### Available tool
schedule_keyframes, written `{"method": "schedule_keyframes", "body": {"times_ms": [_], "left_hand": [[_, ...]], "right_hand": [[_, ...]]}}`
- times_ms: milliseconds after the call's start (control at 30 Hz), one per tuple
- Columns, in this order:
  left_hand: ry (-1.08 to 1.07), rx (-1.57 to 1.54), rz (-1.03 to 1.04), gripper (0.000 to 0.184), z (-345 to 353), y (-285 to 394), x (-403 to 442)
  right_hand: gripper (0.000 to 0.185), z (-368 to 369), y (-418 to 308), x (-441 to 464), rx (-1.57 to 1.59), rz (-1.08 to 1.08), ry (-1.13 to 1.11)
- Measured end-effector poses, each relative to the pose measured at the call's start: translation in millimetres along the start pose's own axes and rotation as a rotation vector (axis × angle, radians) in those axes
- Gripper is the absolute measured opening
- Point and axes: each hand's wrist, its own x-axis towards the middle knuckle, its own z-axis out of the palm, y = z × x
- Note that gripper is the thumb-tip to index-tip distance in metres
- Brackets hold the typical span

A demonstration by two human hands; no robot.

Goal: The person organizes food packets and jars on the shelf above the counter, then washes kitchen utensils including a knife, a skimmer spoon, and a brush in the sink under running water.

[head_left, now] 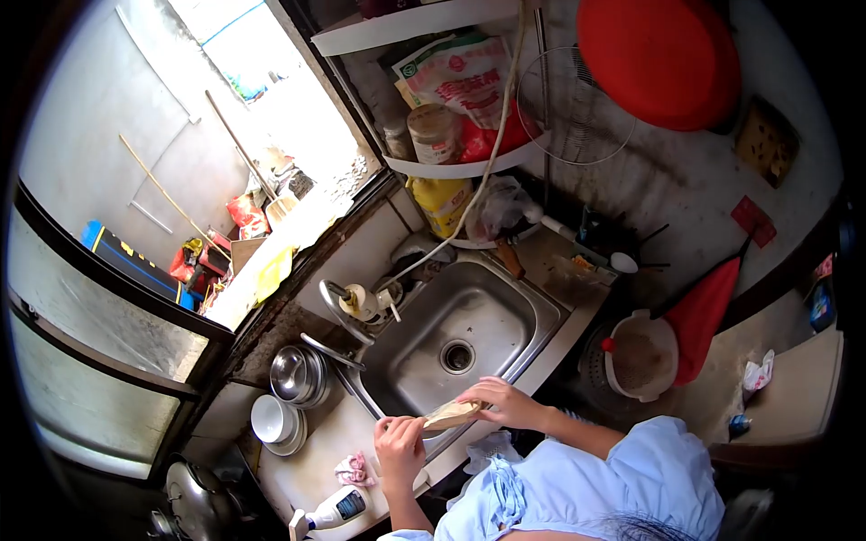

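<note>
Over the near rim of the steel sink [392, 379], my left hand [399, 448] and my right hand [502, 402] hold a pale tan, flat oblong thing [451, 416] between them. Fingers of the left hand close on its left end, while the right hand grips the opposite end. Its exact kind is too small to make out. The sink basin shows a round drain [457, 357] and no standing water. A curved metal faucet [338, 311] with a cream-coloured body rises at the basin's far left corner.
Left of the sink, the counter [302, 478] carries stacked steel bowls [293, 373], white bowls [273, 419], a pink-and-white cloth [353, 470] and a spray bottle [337, 508]. Corner shelves [451, 169] hold bags and a jar. A white bucket [642, 356] stands at the right.
</note>
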Motion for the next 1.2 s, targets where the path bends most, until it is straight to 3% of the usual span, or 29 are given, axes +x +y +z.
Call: {"method": "schedule_keyframes", "body": {"times_ms": [33,367,600,933,1200], "left_hand": [[-0.005,-0.024,0.011,0.015,3.0,1.6,3.3],[-0.007,-0.115,0.034,0.013,23.1,4.6,11.4],[-0.009,-0.112,0.001,0.013,27.7,5.3,6.5],[0.038,-0.067,-0.069,0.009,25.1,10.5,4.7],[0.05,-0.08,-0.065,0.009,25.2,8.9,3.5]], "right_hand": [[0.026,-2.0,-3.9,-1.8,0.075,0.045,0.123],[0.014,2.0,5.4,-19.2,0.056,0.031,0.304],[0.014,3.0,9.7,-20.1,0.039,0.053,0.283],[0.032,5.9,23.3,-23.5,0.037,0.1,0.211],[0.01,3.5,28.2,-21.9,0.086,0.044,0.26]]}}
